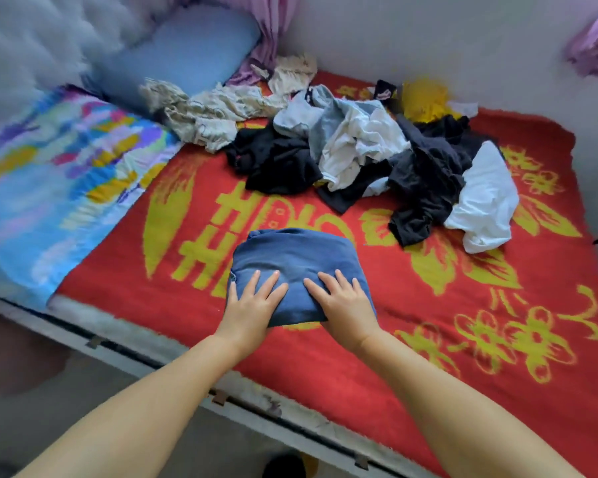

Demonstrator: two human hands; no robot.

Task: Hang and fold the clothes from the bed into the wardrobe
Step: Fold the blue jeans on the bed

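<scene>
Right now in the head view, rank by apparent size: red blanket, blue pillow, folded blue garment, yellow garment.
1. Red blanket, by far the largest.
2. Blue pillow.
3. Folded blue garment; nearer the camera, so its rank against the pillow is unsure.
4. Yellow garment, partly hidden.

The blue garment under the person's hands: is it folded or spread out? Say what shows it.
Folded. The blue garment is a compact bundle; left hand and right hand press it flat.

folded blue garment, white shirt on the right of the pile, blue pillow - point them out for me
folded blue garment (pixel 296 251): head view, bare upper half beyond the fingers.
white shirt (pixel 485 198): head view, middle of its smooth front, right edge of the pile.
blue pillow (pixel 187 50): head view, centre of its face, by the headboard.
</scene>
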